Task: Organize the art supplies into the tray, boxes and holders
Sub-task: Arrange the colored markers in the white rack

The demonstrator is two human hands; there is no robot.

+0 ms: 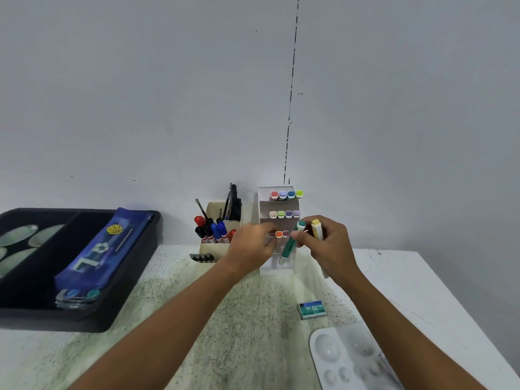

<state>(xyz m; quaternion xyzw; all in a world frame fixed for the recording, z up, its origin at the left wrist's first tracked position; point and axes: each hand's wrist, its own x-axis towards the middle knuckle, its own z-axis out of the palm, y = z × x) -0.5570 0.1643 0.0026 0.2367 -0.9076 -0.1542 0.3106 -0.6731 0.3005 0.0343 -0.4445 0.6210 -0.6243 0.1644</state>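
Both bare forearms extended forward and converging, left hand (251,241) raised with fingers curled inward, grip contents indiscernible, right hand (327,240) raised just beside it, fingers curled round two markers, thumb tip pressing the green one, wrists level

- 1 view only, from a camera worn on the head.
- Looks forward and a bit down, over a speckled table (239,319) toward a plain wall (168,94).
- Wide lens, so edges bend.
- Close to both arms, which reach in from the bottom.
- Left hand (250,246) and right hand (329,243) near the middle.
- Black tray (135,291) at the left edge, white palette (318,350) cut off at the bottom right.
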